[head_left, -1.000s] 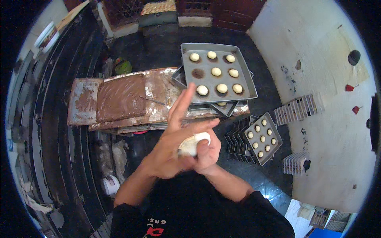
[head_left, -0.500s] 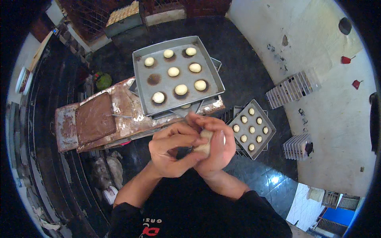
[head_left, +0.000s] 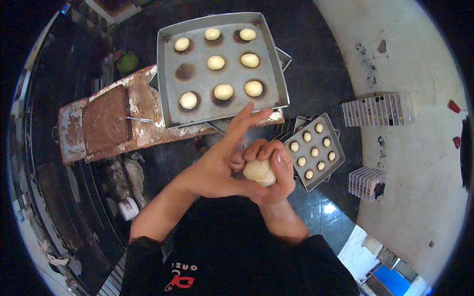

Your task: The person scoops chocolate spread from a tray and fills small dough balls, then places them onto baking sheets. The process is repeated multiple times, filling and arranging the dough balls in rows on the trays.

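A pale, soft lump of dough (head_left: pixel 259 172) sits in my right hand (head_left: pixel 282 180), whose fingers curl round it. My left hand (head_left: pixel 215 165) has its fingers stretched out and spread; its thumb lies along the near side of the dough. Just beyond my hands is a large square metal baking tray (head_left: pixel 202 81). Several dough balls rest on it in rows, most of them on dark round stains, and one stain (head_left: pixel 185 71) at the left is bare.
The tray stands on a worn, stained table (head_left: pixel 145 106), with a brown-coated slab (head_left: pixel 106 118) and a metal-handled tool (head_left: pixel 139 119) at left. Lower right, another tray (head_left: pixel 337 148) of dough balls tops a stack. Clear plastic racks (head_left: pixel 377 111) line the right wall.
My left fingers have come off the dough and straightened out, while my right hand keeps hold of it. The view has shifted, so the large tray appears higher and nearer.
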